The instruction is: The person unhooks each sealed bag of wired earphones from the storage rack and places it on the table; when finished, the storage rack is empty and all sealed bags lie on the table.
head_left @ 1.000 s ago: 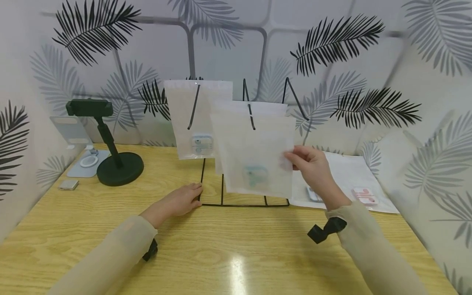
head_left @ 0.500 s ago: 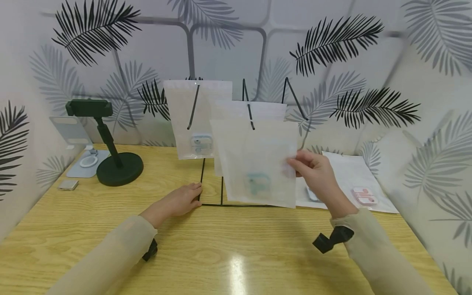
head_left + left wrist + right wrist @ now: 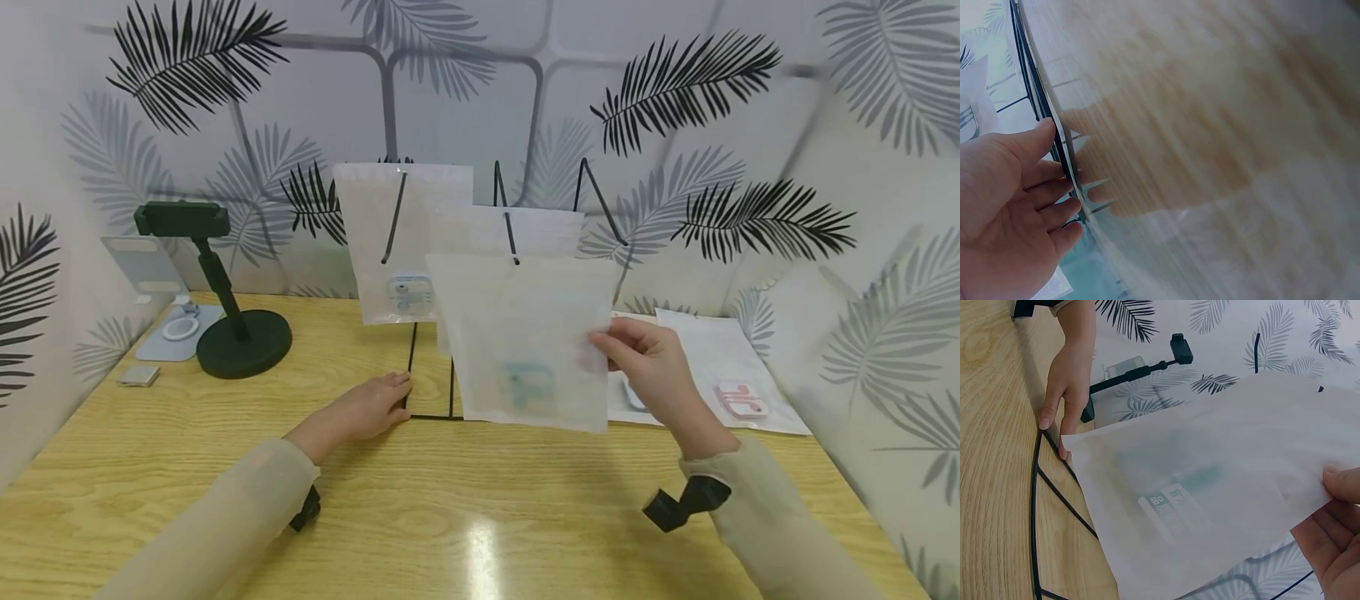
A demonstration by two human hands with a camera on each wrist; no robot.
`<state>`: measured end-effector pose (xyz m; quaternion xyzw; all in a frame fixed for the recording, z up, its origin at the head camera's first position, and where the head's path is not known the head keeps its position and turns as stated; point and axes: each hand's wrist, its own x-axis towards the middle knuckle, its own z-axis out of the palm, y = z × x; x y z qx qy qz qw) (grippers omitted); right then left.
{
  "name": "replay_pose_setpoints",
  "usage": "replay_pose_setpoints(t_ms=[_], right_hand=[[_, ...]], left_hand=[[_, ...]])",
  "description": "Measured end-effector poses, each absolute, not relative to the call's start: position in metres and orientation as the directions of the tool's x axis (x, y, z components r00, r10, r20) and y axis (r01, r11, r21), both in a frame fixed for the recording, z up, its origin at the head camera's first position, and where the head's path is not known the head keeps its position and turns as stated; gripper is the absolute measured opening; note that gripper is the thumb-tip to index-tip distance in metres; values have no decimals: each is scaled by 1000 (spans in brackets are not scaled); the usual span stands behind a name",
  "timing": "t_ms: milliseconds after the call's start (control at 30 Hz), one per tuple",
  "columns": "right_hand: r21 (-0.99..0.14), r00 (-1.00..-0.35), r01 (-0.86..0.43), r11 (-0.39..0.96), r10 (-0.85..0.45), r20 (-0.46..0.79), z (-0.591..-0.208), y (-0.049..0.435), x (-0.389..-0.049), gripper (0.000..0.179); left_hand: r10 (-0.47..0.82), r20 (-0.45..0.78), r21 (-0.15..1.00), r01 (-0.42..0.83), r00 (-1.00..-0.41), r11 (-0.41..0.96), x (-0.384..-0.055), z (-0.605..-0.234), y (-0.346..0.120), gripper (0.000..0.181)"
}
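In the head view, my right hand pinches the right side of a frosted white bag between thumb and fingers. A teal item shows faintly through it; the right wrist view shows a printed label too. The bag's top edge is level with the middle hook's tip; whether they touch I cannot tell. Behind it, another white bag hangs on that hook. My left hand rests with extended fingers against the left front corner of the black wire rack, its fingertips touching the wire.
A bag with earphones in a case hangs on the left hook. The right hook is bare. More bags lie at the right, one with pink-and-white earphones. A dark green phone stand and a grey stand are at left.
My right hand has drawn the frosted bag downward and forward, so its top edge has dropped to the hook's tip. My left hand has stayed on the rack's corner.
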<state>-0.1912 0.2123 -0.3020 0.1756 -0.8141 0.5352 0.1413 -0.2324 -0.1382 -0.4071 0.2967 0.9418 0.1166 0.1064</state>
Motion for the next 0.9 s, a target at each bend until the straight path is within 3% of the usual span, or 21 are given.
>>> replay_pose_setpoints(t_ms=[500,900], right_hand=[[-797,-884,-464,386,-144,445,-299,218,-171,13],[-817,-903,-421,394,-97,419,-307,250,-153,12]], left_hand=[[590,-133,290,538,-797,792,-233,-406,-137,53],[575,-139,287,523,-806,803,-233,-408,-137,54]])
